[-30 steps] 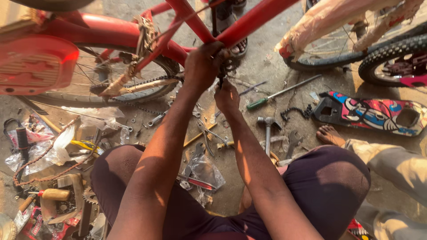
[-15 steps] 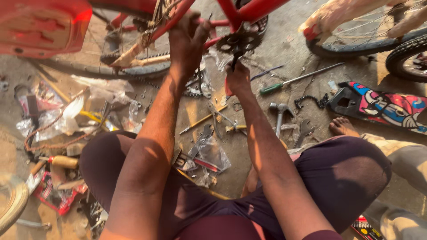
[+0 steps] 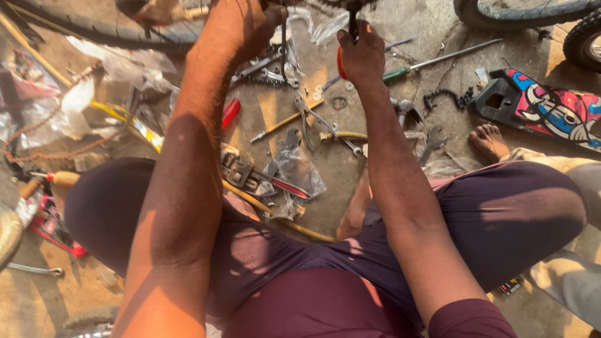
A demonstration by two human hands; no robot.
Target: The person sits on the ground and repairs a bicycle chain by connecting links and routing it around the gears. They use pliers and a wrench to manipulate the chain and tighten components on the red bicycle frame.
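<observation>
My left hand [image 3: 241, 28] is at the top edge, closed around a thin dark metal bar [image 3: 284, 47] that hangs down from the bicycle above. My right hand [image 3: 362, 57] is just to its right, gripping a red-handled tool [image 3: 340, 64] whose dark shaft [image 3: 352, 15] points up out of view. A toothed chainring [image 3: 266, 70] lies on the ground below my left hand. What the tool touches is cut off by the frame's top.
A bicycle tyre [image 3: 119, 37] runs across the top left, more wheels [image 3: 585, 40] top right. Scattered on the concrete are a green-handled screwdriver [image 3: 432, 61], pliers [image 3: 319, 122], a wrench [image 3: 434, 139], a chain piece [image 3: 447, 97] and a colourful panel [image 3: 551, 109]. Another person's foot [image 3: 491, 141] rests at right.
The view has tilted down, so the red bicycle frame has slid out of the top. Both hands have stayed together at the same spot on the bicycle.
</observation>
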